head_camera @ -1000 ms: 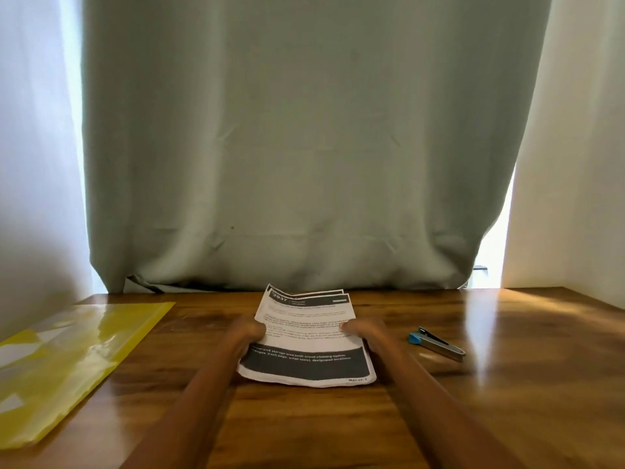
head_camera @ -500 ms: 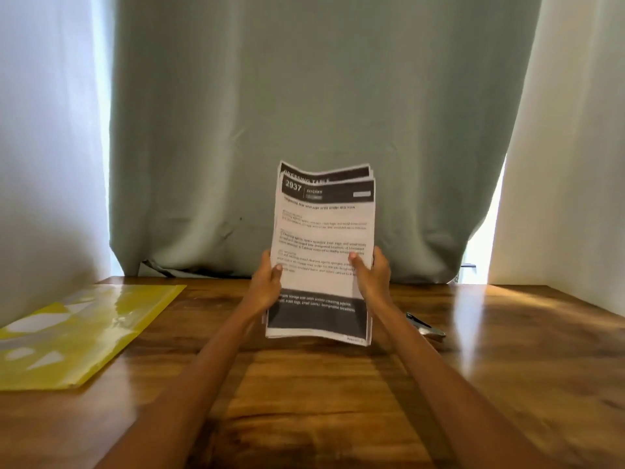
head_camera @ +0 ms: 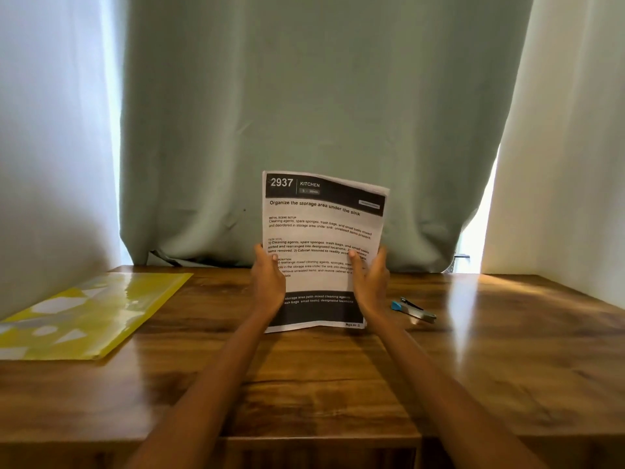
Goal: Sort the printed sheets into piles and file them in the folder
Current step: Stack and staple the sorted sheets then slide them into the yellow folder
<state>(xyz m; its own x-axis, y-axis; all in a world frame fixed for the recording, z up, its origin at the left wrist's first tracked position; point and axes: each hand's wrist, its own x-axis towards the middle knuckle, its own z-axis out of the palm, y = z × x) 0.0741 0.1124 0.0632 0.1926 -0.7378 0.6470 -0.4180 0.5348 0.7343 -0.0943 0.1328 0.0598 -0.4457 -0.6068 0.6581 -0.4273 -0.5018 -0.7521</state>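
A stack of printed sheets (head_camera: 321,228) stands upright on its bottom edge on the wooden table (head_camera: 304,384). The front sheet reads "2937 KITCHEN". My left hand (head_camera: 269,282) grips the stack's left edge with the thumb on the front. At the right edge, my right hand (head_camera: 370,282) holds the stack the same way. A yellow translucent folder (head_camera: 91,313) lies flat at the left of the table, apart from both hands.
A blue and metal stapler (head_camera: 414,309) lies on the table just right of my right hand. A grey-green curtain (head_camera: 304,113) hangs behind the table's far edge. White walls close in at both sides.
The sheets were lifted from lying flat on the table to upright in both hands. Since half a second ago the stack's bottom edge has come down onto the table and the sheets look squared up.
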